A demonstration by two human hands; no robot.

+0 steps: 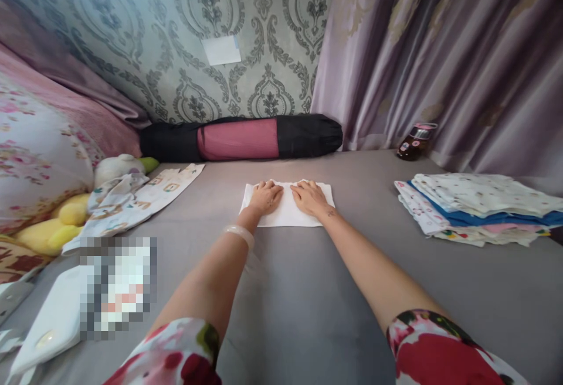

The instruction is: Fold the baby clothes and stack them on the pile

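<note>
A small folded white cloth (pixel 285 212) lies flat on the grey bed surface (pixel 308 291) ahead of me. My left hand (pixel 265 195) rests palm-down on its left half, fingers stretched toward the far edge. My right hand (pixel 309 196) lies flat on its right half, fingers spread and pointing left toward the other hand. Both hands press on the cloth and neither grips it. A pale bangle sits on my left wrist.
A stack of folded cloths (pixel 479 206) lies at the right. Unfolded printed cloth (pixel 141 197) and soft toys (pixel 70 221) are at the left. A black and pink roll bag (pixel 241 137) lies along the wall. A dark jar (pixel 416 142) stands by the curtain.
</note>
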